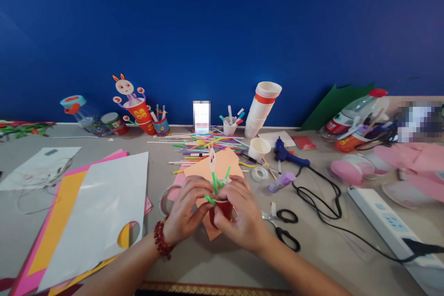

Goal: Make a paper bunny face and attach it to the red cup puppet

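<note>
In front of me a red paper cup [222,212] stands upright over peach paper. Green pipe cleaners [214,183] rise out of it, and one carries a small white paper face [212,161]. My right hand [241,210] wraps around the cup's right side, thumb at the front and fingers near the rim. My left hand [189,206], with a red bead bracelet on its wrist, is at the left rim. Its fingers are closed at a green pipe cleaner end that bends out over the rim. The inside of the cup is mostly hidden.
Coloured sheets [100,212] lie left; scissors [286,226], a glue stick [282,182], a tape roll [260,174] and a corded glue gun [291,155] lie right. Behind stand stacked paper cups [262,111] and a rabbit-figure cup [138,111]. A power strip [388,217] is far right.
</note>
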A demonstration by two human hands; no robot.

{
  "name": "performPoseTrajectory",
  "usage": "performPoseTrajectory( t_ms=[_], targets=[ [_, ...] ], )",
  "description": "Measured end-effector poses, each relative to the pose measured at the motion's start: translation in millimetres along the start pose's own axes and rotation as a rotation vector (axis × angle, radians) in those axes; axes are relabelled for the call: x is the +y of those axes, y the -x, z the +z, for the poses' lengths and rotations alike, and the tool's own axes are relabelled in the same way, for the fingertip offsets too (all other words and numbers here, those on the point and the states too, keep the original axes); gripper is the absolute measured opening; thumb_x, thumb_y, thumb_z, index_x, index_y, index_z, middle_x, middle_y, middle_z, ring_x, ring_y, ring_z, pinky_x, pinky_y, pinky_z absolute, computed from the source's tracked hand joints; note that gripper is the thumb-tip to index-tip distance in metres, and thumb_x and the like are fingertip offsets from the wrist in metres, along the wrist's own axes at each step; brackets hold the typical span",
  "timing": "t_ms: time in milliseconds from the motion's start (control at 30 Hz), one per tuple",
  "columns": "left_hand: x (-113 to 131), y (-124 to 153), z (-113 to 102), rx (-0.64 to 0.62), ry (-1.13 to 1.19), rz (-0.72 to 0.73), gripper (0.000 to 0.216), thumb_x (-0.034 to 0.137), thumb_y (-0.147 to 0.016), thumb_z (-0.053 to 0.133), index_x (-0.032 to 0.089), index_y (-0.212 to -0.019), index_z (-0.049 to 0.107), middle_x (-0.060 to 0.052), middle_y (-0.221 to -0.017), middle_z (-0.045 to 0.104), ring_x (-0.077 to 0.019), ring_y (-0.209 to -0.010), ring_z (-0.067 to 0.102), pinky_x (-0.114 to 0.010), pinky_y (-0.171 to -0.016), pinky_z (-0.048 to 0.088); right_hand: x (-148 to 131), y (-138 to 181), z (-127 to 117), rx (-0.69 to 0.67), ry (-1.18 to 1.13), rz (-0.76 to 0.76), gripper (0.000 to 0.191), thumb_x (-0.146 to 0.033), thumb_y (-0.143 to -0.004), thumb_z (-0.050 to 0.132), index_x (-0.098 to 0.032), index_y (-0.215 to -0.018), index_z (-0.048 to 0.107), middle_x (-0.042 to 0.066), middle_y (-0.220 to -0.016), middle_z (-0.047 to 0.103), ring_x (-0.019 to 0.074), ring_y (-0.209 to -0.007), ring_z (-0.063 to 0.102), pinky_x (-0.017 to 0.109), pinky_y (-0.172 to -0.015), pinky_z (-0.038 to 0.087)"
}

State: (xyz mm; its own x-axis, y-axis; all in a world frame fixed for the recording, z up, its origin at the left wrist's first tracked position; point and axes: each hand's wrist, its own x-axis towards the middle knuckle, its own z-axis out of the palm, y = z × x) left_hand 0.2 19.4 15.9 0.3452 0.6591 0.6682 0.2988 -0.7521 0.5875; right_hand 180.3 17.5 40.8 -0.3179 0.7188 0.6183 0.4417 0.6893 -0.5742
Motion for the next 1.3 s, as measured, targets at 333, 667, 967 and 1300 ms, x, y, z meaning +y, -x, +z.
performPoseTrajectory(
  t_ms=[333, 667, 967, 1300],
  targets=[
    [3.8, -2.9, 2.1, -0.018, 0.086, -0.087, 0.014, 0.013, -0.089, 0.056, 0.018, -0.102, 0.059, -0.008, -0.095, 0.064, -0.022, -0.095, 0.058, -0.04, -0.086, 0.048, 0.6, 0.5, 0.7, 0.002, 0.013, 0.001, 0.011, -0.014, -0.075, 0.057, -0.022, -0.079, 0.051, -0.001, -0.071, 0.06, 0.0172, -0.069, 0.057, 0.044, -0.093, 0.043],
    [-2.7, 0.5, 2.0, -0.049, 0.15, -0.119, 0.006, 0.018, -0.089, 0.055, 0.019, -0.095, 0.057, -0.008, -0.092, 0.063, -0.0219, -0.093, 0.059, -0.038, -0.082, 0.049, 1.3, 3.2, 2.9, -0.012, -0.006, 0.024, 0.012, -0.015, -0.073, 0.057, -0.023, -0.079, 0.049, -0.001, -0.071, 0.059, 0.0178, -0.069, 0.056, 0.045, -0.095, 0.042],
    [-0.2, -3.0, 0.0, -0.083, 0.2, -0.138, 0.002, 0.021, -0.091, 0.054, 0.02, -0.091, 0.056, -0.007, -0.09, 0.062, -0.021, -0.09, 0.057, -0.036, -0.081, 0.048, 0.0, 2.8, 2.1, -0.019, -0.033, 0.026, 0.012, -0.015, -0.071, 0.056, -0.023, -0.077, 0.049, -0.001, -0.069, 0.058, 0.0173, -0.066, 0.055, 0.046, -0.096, 0.042],
    [1.9, -3.5, 1.8, -0.061, 0.181, -0.13, 0.004, 0.022, -0.091, 0.053, 0.02, -0.09, 0.056, -0.007, -0.089, 0.063, -0.0213, -0.089, 0.058, -0.036, -0.079, 0.048, 0.7, 4.2, 3.0, 0.0, -0.021, 0.014, 0.012, -0.015, -0.071, 0.055, -0.024, -0.077, 0.049, -0.003, -0.067, 0.056, 0.0173, -0.064, 0.053, 0.048, -0.096, 0.043]
  ],
)
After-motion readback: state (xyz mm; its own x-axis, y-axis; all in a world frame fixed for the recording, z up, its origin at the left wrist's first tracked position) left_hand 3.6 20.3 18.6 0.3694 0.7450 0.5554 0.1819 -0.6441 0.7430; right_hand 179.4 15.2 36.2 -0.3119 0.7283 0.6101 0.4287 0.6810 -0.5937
